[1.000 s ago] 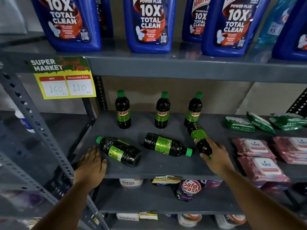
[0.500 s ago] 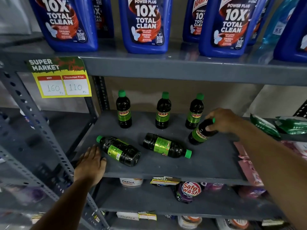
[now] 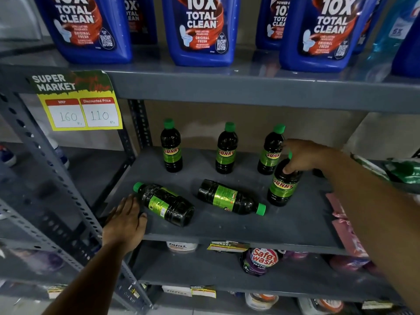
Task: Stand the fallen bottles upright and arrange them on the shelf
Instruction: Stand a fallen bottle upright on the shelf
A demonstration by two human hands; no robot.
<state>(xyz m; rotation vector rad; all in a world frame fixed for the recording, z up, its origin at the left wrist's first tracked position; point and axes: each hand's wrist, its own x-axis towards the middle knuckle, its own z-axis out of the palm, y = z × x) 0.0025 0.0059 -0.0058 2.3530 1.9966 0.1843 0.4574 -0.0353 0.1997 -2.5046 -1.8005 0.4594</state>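
Observation:
Three dark bottles with green caps and Sunny labels stand in a row at the back of the grey shelf (image 3: 284, 226): left (image 3: 171, 151), middle (image 3: 226, 151), right (image 3: 270, 153). A fourth bottle (image 3: 283, 187) stands almost upright in front of the right one, with my right hand (image 3: 302, 158) gripping its neck and hiding its cap. Two bottles lie on their sides: one (image 3: 166, 204) at the front left, cap pointing back left, another (image 3: 229, 197) in the middle, cap pointing right. My left hand (image 3: 125, 221) rests flat on the shelf's front left edge, touching the left fallen bottle.
Big blue toilet-cleaner bottles (image 3: 200, 30) fill the shelf above. A yellow price tag (image 3: 79, 110) hangs at the upper left. Pink and green packets (image 3: 347, 226) lie on the shelf's right end. A perforated upright post (image 3: 45, 169) runs down the left. Lower shelves hold pouches and tubs.
My right hand picked the fallen right bottle off the shelf front, carried it back and tipped it up to nearly upright. My left hand has stayed in place.

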